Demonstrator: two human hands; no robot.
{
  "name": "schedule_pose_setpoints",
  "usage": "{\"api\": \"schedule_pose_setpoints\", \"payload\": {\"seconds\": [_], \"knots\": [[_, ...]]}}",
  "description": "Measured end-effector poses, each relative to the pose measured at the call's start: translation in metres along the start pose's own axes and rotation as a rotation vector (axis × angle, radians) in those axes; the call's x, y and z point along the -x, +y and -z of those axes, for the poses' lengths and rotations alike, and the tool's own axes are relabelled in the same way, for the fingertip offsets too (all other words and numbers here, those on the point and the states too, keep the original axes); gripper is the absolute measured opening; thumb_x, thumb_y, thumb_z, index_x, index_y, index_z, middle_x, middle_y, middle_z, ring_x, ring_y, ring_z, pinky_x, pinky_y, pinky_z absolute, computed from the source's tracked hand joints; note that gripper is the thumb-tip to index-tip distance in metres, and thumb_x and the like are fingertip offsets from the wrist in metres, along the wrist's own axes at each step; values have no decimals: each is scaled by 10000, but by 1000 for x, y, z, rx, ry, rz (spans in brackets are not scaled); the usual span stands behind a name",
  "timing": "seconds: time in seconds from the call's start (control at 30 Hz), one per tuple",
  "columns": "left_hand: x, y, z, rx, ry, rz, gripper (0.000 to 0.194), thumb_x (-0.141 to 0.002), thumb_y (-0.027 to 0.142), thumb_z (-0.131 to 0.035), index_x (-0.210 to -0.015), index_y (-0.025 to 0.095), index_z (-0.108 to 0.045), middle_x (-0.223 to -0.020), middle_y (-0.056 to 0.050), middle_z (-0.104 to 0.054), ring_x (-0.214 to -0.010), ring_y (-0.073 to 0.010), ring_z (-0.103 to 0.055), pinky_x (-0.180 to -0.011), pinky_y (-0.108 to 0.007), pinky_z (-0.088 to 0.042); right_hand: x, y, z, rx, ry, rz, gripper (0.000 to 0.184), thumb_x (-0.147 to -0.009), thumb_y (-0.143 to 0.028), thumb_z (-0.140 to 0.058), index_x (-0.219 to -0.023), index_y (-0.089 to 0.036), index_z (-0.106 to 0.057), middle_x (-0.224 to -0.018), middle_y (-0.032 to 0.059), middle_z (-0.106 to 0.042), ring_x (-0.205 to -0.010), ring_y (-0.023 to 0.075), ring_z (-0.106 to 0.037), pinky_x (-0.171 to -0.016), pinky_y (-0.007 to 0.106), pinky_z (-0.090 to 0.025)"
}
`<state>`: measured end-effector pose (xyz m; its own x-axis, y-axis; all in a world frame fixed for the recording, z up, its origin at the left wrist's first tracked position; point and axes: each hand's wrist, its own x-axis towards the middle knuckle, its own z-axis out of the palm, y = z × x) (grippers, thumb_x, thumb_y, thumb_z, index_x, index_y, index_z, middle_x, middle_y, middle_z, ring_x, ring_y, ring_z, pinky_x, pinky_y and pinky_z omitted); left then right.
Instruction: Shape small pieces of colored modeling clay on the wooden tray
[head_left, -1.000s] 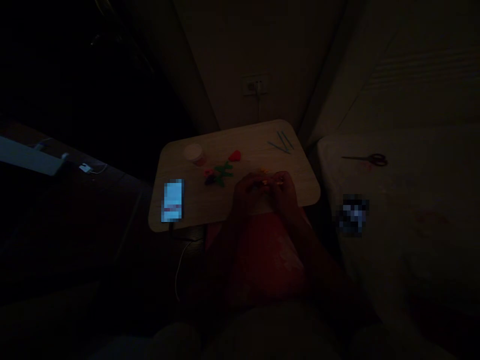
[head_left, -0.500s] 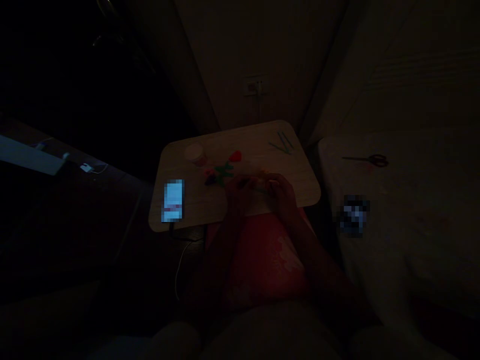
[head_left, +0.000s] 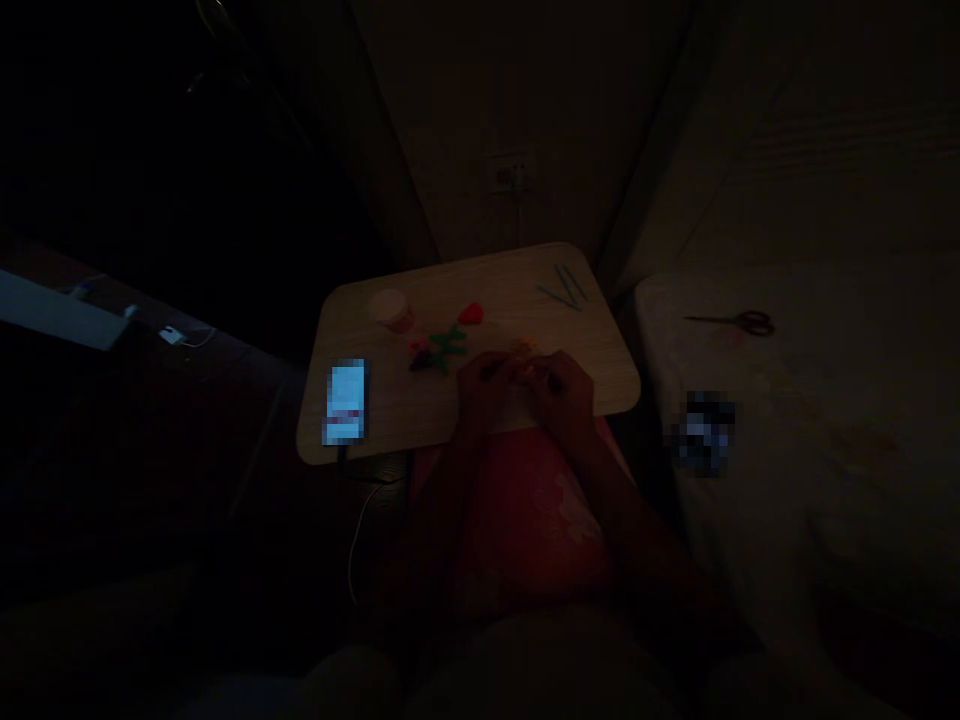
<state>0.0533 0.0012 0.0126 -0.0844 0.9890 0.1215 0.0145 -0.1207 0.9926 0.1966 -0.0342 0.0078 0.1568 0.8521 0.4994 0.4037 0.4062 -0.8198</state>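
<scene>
The room is very dark. My left hand (head_left: pixel 484 385) and my right hand (head_left: pixel 564 388) meet over the near edge of a small wooden table (head_left: pixel 600 350), fingers curled together round a small piece I cannot make out. Just beyond them lie a green and pink clay figure (head_left: pixel 439 348), a red clay lump (head_left: pixel 470 313) and a small orange bit (head_left: pixel 523 346).
A lit phone (head_left: pixel 346 400) lies at the table's near left corner, a small tub (head_left: pixel 391 308) at the back left, thin blue sticks (head_left: pixel 566 288) at the back right. Scissors (head_left: pixel 739 321) and a dark object (head_left: pixel 703 430) lie on the bed to the right.
My two hands have stayed together and shifted slightly nearer and to the left along the table's near edge. Everything else on the table is where it was.
</scene>
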Motion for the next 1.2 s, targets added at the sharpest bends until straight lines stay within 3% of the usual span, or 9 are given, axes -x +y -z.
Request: {"api": "schedule_pose_setpoints", "payload": {"seconds": [0.33,0.57,0.67,0.8,0.93,1.2], "knots": [[1,2,-2,55,-124,67,262,-744,433,-854,-745,180,-783,-767,-42,-780,-734,-176,-712,-733,-289,-583,3,0,-2,-31,155,-111,280,-879,-447,-798,-1012,-243,-660,-843,-18,-661,-581,130,-448,-548,291,-387],[2,2,-3,69,-125,66,277,-764,442,-836,-735,174,-775,-756,-49,-780,-720,-181,-718,-710,-295,-587,1,1,6,85,104,35,187,-962,-435,-724,-1010,-261,-774,-925,69,-728,-770,222,-623,-753,402,-545],[2,2,-2,108,-122,50,291,-739,432,-862,-836,175,-768,-809,-54,-789,-759,-186,-741,-742,-297,-602,0,1,7,120,70,59,179,-982,-421,-707,-1007,-262,-784,-947,81,-712,-867,240,-663,-792,406,-559],[1,2,-2,183,-75,38,403,-696,359,-900,-997,204,-681,-753,3,-736,-698,-154,-722,-684,-252,-587,1,1,6,189,16,92,200,-1010,-405,-666,-1021,-239,-777,-958,87,-694,-889,237,-664,-784,388,-549],[0,0,-2,146,-37,29,406,-682,367,-908,-921,203,-624,-799,3,-705,-724,-139,-711,-681,-232,-576,1,0,5,189,-24,87,221,-1008,-411,-658,-1056,-232,-777,-962,83,-683,-876,229,-662,-773,375,-545],[1,-1,0,103,-45,12,356,-719,412,-899,-853,190,-653,-783,-9,-716,-710,-145,-712,-662,-235,-571,1,2,6,164,-46,83,218,-1002,-411,-654,-998,-239,-787,-920,75,-698,-817,215,-655,-752,373,-542]]}}
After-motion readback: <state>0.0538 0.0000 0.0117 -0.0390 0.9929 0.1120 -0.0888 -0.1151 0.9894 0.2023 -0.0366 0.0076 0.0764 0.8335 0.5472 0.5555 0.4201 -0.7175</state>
